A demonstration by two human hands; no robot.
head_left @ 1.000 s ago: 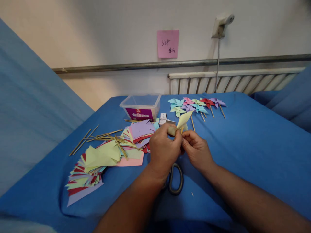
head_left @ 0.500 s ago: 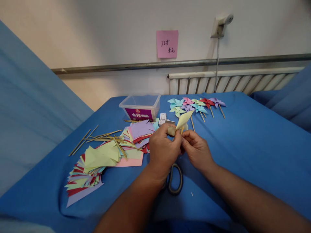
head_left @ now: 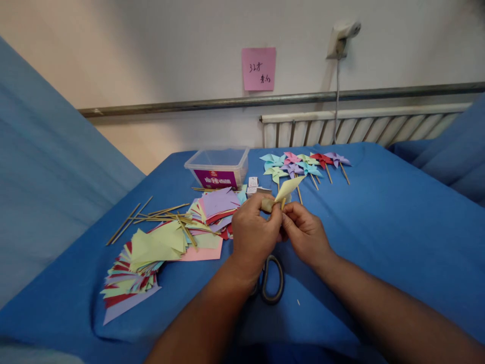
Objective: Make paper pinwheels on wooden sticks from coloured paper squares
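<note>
L hand [head_left: 254, 228] pinches a pale-yellow folded paper piece [head_left: 290, 187] above the blue cloth [head_left: 382, 227], thumb & fingers closed on it; R hand [head_left: 307, 237] is close by, fingers bunched, hold hidden, can't tell. Prob. best: light, steady pinch so folds don't slip. Black loop-handled scissors [head_left: 281, 282] by L wrist might snag lowered hands; multicoloured paper pinwheels [head_left: 292, 170] beyond, mixed cut-paper pile [head_left: 157, 246] to L.

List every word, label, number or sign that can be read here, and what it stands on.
"32": handwritten on the pink note; its other characters are unclear.
Purple label on the clear plastic box: white characters, too blurred to read surely.
Small white box: print too small to read.
</note>
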